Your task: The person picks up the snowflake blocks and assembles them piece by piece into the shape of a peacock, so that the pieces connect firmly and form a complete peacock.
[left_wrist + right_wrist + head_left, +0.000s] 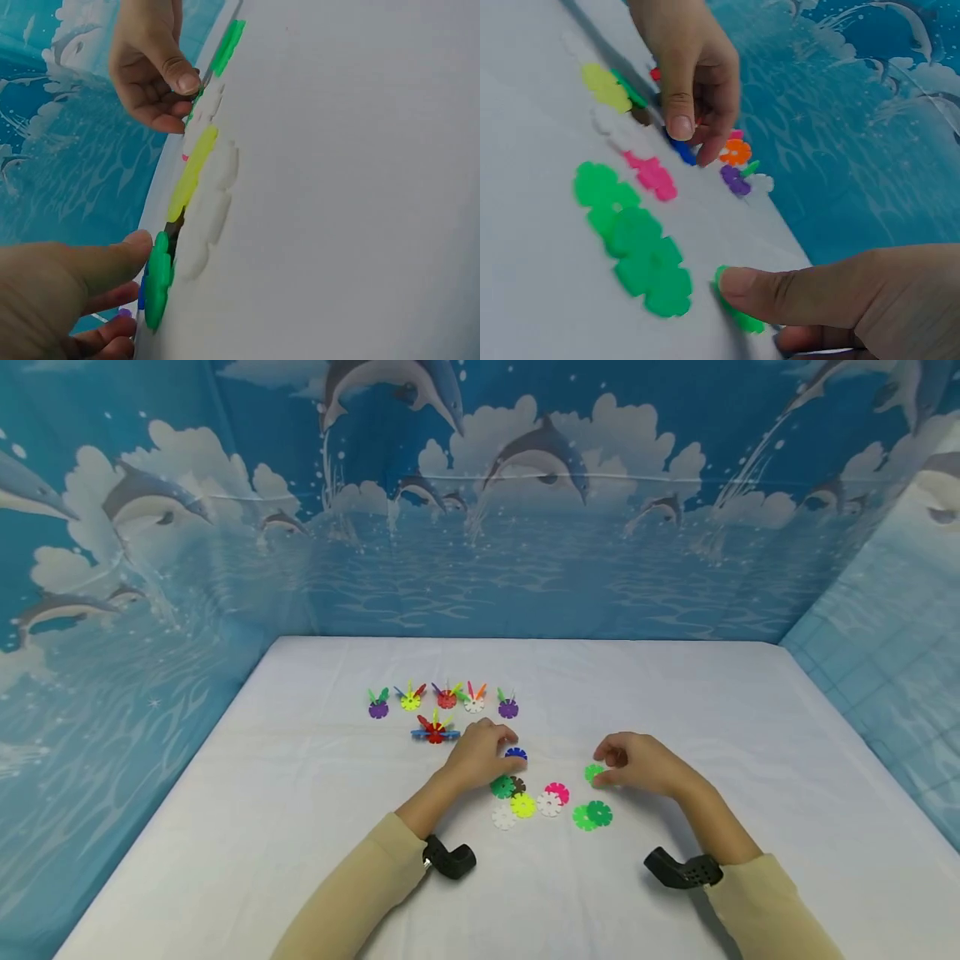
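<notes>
My left hand (480,755) is at the middle of the table, its thumb and fingertips on either side of a blue notched disc (516,752), which they pinch. To the right, my right hand (637,764) holds a light green disc (594,772) at its edge, with the thumb over it in the right wrist view. Beside the left hand lie a green disc (502,787), a brown disc (518,785), a yellow disc (523,806) and a pale disc (504,817). Between the hands are a pink disc (558,792) and a white disc (549,804).
Two overlapping green discs (599,813) lie nearer me, below the right hand. Several small assembled disc figures (447,698) stand in a row farther back, with a red and blue one (435,732) before them. A white cloth (300,827) covers the table; dolphin-print curtains (480,568) hang around it.
</notes>
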The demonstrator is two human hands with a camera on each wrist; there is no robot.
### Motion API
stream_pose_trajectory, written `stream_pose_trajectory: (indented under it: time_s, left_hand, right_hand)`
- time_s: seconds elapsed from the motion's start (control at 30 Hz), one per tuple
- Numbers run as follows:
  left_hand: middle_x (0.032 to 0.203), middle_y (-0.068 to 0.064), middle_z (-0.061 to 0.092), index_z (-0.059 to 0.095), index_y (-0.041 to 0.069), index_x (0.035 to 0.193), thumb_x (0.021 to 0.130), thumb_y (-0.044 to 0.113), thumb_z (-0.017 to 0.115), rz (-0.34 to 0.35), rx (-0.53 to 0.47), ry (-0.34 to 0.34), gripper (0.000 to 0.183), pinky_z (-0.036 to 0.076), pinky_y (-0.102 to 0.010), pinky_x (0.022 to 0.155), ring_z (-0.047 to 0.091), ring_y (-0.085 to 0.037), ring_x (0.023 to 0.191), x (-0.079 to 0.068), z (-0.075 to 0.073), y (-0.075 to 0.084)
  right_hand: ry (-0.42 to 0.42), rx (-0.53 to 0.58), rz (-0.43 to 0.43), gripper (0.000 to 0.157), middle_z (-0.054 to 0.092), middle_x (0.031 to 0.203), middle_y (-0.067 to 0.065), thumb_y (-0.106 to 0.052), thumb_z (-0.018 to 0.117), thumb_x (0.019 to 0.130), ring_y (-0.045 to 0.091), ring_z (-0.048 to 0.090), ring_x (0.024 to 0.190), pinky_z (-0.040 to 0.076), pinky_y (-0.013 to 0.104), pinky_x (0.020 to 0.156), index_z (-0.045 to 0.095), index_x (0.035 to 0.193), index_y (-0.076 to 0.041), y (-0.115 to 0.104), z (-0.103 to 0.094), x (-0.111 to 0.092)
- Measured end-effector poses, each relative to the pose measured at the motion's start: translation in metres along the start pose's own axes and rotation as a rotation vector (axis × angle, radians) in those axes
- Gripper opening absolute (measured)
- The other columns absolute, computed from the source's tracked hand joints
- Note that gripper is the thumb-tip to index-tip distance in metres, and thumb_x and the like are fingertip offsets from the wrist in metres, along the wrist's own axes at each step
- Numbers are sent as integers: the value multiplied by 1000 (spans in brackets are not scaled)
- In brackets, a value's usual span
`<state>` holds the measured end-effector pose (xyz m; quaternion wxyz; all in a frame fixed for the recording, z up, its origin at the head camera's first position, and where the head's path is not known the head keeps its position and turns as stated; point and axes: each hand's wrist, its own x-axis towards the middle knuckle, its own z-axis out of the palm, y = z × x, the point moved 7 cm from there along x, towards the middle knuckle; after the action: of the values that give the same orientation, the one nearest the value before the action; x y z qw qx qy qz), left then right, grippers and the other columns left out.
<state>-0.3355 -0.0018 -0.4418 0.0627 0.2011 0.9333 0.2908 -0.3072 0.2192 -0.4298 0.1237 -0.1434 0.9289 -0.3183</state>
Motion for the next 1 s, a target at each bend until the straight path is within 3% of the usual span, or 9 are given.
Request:
stream_pose_trajectory:
  time_s: [0.1, 0.2, 0.43, 0.67, 0.77, 1.0]
  left_hand:
    - [89, 2, 51, 67, 14, 102, 82, 34, 80, -10, -7, 5, 32, 43, -25, 71, 48, -15, 85, 3, 2, -2]
    - [82, 2, 53, 62, 14, 95, 80, 29, 82, -21, -81, -4, 30, 42, -25, 65, 49, -14, 75, 4, 1, -5]
    - [77, 0, 61, 67, 5, 99, 89, 16, 73, -45, -404, -8, 16, 48, -22, 59, 58, -11, 66, -1, 2, -4]
    - [81, -10, 69, 63, -5, 103, 95, 8, 63, -9, -706, -121, 16, 56, -25, 65, 66, -14, 70, -14, 10, 13]
    - [78, -10, 69, 64, -6, 101, 96, 8, 62, -9, -733, -128, 15, 55, -24, 64, 64, -13, 67, -18, 12, 16]
    - [72, -5, 64, 66, -4, 94, 98, 11, 60, -30, -688, -114, 16, 47, -19, 56, 55, -9, 61, -21, 11, 13]
  right_hand:
    - [16, 3, -20, 32, 53, 82, 2, -21, 84, 77, 20, 49, 80, 44, 34, 70, 64, 97, -5, 2, 3, -2]
    - [37, 9, -50, 30, 52, 79, 1, -18, 83, 77, 19, 49, 77, 43, 32, 68, 61, 94, -6, 2, 6, -3]
    - [152, 95, -107, 11, 59, 78, -2, -11, 75, 86, 17, 53, 72, 48, 27, 65, 65, 91, -8, -7, 9, -2]
    - [226, 218, -247, 11, 71, 90, 4, -9, 69, 91, 16, 66, 80, 55, 25, 75, 72, 99, -2, -38, 24, 5]
    - [283, 229, -343, 11, 73, 92, 7, -4, 67, 92, 18, 69, 82, 56, 26, 74, 72, 100, 1, -49, 29, 3]
    - [449, 96, -540, 16, 73, 94, 6, 5, 69, 86, 19, 70, 84, 58, 34, 73, 73, 101, 0, -63, 35, -5]
